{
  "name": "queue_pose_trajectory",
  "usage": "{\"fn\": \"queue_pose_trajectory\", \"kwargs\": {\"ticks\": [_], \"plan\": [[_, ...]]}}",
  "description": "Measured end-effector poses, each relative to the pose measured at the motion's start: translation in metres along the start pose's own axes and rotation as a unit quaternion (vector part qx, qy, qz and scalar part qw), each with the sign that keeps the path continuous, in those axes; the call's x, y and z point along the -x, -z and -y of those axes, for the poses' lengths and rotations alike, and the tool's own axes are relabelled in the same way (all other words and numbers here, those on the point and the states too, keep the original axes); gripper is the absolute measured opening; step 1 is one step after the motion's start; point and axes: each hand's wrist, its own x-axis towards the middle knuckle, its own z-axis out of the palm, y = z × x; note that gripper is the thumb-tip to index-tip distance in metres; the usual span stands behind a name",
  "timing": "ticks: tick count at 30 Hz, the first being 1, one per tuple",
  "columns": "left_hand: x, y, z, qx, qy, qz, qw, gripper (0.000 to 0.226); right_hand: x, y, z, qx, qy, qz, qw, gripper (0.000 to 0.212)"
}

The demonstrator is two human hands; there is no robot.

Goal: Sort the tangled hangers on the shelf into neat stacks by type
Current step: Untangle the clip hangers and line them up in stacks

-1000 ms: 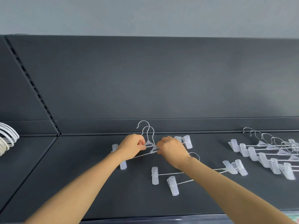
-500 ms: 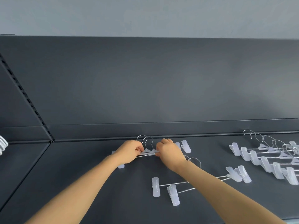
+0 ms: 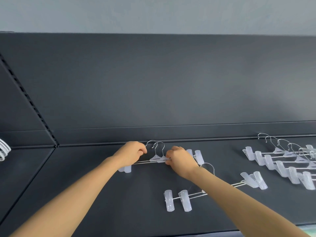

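Stretching across most of your view, the dark shelf (image 3: 85, 194) carries everything, and its tall back panel (image 3: 153, 82) rises behind it. Take the held pair of clip hangers (image 3: 157, 159) as your reference. It lies near the shelf's back edge, roughly midway along, with two wire bars side by side, hooks pointing at the back panel and clear clips at both ends.

Far to the right of that pair, a staggered row of clip hangers (image 3: 280, 161) lies overlapping, hooks also toward the back panel. Nearer you than the held pair and a little to its right, a loose pair of clip hangers (image 3: 177, 200) lies slanted on the shelf. It sits partly under your right forearm, and its two left clips are side by side.

Your left hand (image 3: 130, 153) sits left of the held pair's hook bases, fingers curled round the bars, and the left clips poke out below your wrist. Your right hand (image 3: 181, 159) sits just right of the hook bases, fingers curled and pinching the same bars, and the right clips show beyond its knuckles.

Well to the left of the held pair, a few white hangers (image 3: 4, 149) are cut off by the frame edge.
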Motion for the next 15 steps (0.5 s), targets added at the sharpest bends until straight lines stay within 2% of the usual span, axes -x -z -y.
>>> {"fn": "queue_pose_trajectory", "kwargs": {"ticks": [7, 11, 15], "plan": [[0.022, 0.006, -0.005, 0.017, -0.001, -0.045, 0.999, 0.024, 0.024, 0.019, -0.005, 0.001, -0.015, -0.050, 0.999, 0.028], [0.033, -0.003, -0.038, 0.020, -0.062, -0.052, 0.997, 0.020, 0.049, 0.029, -0.026, -0.047, -0.022, -0.061, 0.997, 0.029], [0.043, -0.023, -0.079, 0.022, -0.119, -0.015, 0.993, 0.022, 0.085, 0.037, -0.051, -0.047, -0.055, -0.066, 0.995, 0.026]]}}
